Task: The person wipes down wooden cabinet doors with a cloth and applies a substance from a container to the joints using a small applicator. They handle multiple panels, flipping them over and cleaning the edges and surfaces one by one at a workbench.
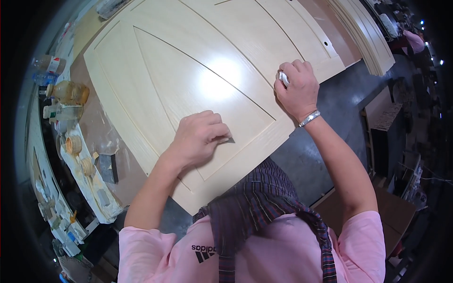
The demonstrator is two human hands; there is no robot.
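The right hand (298,85) mostly hides a small white thing (283,78).

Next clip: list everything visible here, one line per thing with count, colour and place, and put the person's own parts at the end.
Pale wooden panelled door: one, cream, lying flat across the middle under both hands.
Stack of similar pale boards: one stack, cream, upper right.
Small white wad: one, white, gripped in the right hand at the door's right edge.
Clear plastic bottles and amber jars: several, clear and amber, left bench.
Rolls of tape: two, tan, left bench.
Dark grey floor: grey, right of the door.
Silver bracelet: one, right wrist.
Pink shirt with plaid apron: bottom centre.
Left hand: fingers bent, pressed on the door's panel.
Right hand: closed on the wad.
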